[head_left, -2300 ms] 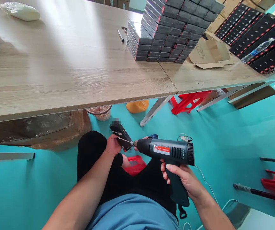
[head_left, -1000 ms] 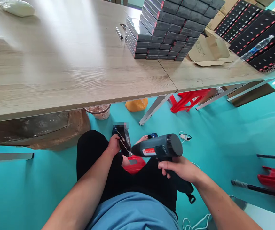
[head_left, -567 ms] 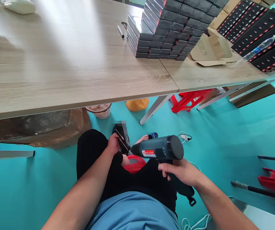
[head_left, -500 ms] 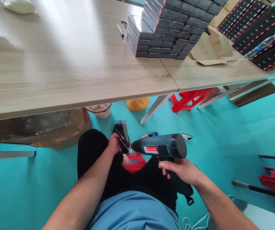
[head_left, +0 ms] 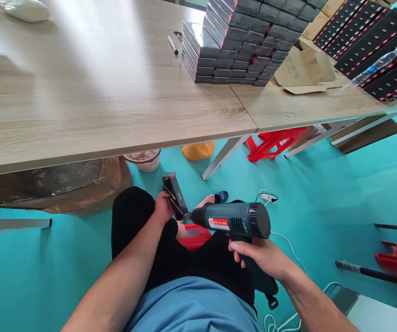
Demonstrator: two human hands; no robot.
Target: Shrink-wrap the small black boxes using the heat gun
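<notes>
My left hand [head_left: 163, 206] grips a slim black box [head_left: 176, 196] above my left knee, its long side tilted. Clear film seems to stick out at the box's ends. In my right hand [head_left: 254, 256] is a dark blue heat gun [head_left: 233, 218] with a red label, held by its handle. The gun's nozzle points left, close to the lower end of the box. Many flat black boxes [head_left: 243, 60] stand stacked on the wooden table [head_left: 115, 106] in front of me.
A cardboard box [head_left: 67, 184], a bucket [head_left: 146, 161] and a yellow bag [head_left: 198, 151] are under the table. A table leg [head_left: 224, 157] and a red stool [head_left: 276, 142] stand beyond my legs. A white cable [head_left: 290, 246] runs along the floor at right.
The heat gun has dropped slightly lower in view. The black box has turned a little, showing more of its printed side. Both hands keep their hold.
</notes>
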